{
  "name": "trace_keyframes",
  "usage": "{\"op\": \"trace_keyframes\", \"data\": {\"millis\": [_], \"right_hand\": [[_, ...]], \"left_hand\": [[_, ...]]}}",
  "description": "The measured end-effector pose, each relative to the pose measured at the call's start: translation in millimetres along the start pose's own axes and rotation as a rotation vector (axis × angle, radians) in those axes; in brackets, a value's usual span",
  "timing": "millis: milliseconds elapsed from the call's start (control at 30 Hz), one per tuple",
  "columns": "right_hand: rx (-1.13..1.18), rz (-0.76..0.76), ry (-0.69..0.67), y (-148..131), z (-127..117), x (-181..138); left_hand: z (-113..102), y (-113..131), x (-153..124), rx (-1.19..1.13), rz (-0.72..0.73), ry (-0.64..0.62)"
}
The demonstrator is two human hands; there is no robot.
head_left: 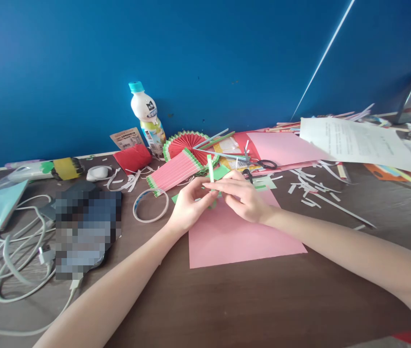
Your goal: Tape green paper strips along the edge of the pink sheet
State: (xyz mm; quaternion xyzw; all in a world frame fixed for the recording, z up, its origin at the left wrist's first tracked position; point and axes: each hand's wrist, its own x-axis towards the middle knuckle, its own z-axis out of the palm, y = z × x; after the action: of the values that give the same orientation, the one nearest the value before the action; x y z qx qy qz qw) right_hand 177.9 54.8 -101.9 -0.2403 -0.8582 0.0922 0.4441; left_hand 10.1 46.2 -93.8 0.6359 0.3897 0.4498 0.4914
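My left hand (188, 203) and my right hand (244, 194) meet above a pink paper sheet (237, 237) lying on the brown table. Both pinch a narrow green and white paper strip (210, 168) that sticks upward from between the fingertips. Small green paper pieces (221, 172) lie just behind the fingers. A pleated pink fan with a green edge (174, 173) lies right behind my left hand, and a round red pleated fan (187, 143) stands further back.
A tape ring (150, 205) lies left of my left hand. Black-handled scissors (261, 165), a drink bottle (147, 118), white cables (13, 256), a printed white sheet (357, 142) and several paper scraps (314, 188) are spread along the blue wall.
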Motion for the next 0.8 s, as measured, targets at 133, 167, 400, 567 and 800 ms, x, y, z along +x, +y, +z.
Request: {"op": "trace_keyframes", "data": {"millis": [133,167,400,567,800], "right_hand": [[0.007,0.035,0.017,-1.4,0.1,0.7],[0.019,0.060,0.032,-1.4,0.1,0.5],[-0.047,0.108,0.144,1.9,1.0,-0.4],[-0.025,0.107,0.128,2.0,1.3,0.9],[-0.060,0.002,0.125,5.5,-1.9,3.3]], "left_hand": [[0.3,-3.4,2.6,-0.034,-0.013,-0.016],[0.0,-3.1,2.7,-0.028,-0.020,-0.026],[-0.3,0.1,0.2,0.085,-0.015,-0.034],[0.7,2.2,-1.9,0.268,0.043,-0.041],[2.5,7.0,-4.0,0.499,0.131,-0.022]]}}
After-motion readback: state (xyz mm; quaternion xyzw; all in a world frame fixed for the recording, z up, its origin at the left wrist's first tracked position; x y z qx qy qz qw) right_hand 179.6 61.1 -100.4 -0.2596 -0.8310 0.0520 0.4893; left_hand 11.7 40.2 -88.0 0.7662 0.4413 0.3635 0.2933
